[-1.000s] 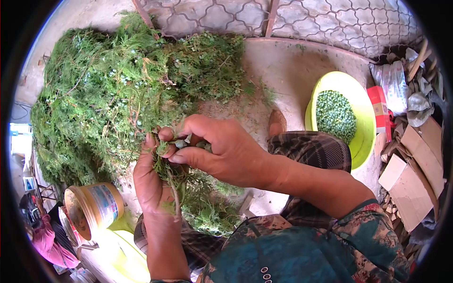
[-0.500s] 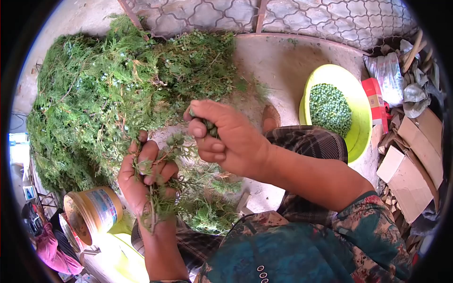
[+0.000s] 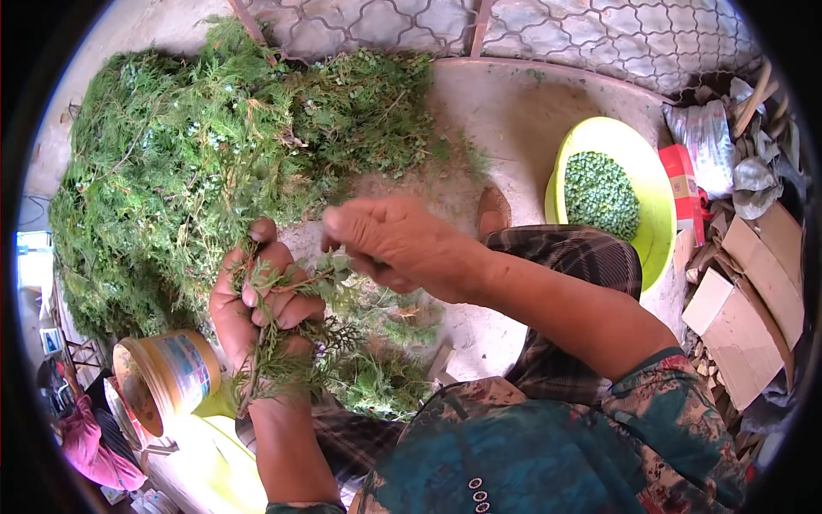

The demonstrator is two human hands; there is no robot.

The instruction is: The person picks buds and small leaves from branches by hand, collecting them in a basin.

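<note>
At my far left lies some pink cloth, and beside it a yellow bucket leans with its mouth turned leftward. Above the bucket, a big heap of leafy branches spreads over the floor. My left hand, just in front of the heap, is wrapped around a leafy sprig; its stem runs down over my wrist and its side shoots poke out between my fingers. I judge the sprig light and springy, a bit scratchy, woody along the stem but soft at the tips, so the stem is the place to grip; squeezing the thin shoots would likely bend or snap them. The small green berries at its right end look firm and smooth, apt to roll out of a loose pinch. My right hand is right beside them, fingers bent toward the sprig; its back hides the fingertips, so I can't tell whether they are closed on anything. Farther right, a yellow-green basin holds many loose berries, with a red box next to it and torn cardboard at the edge.
</note>
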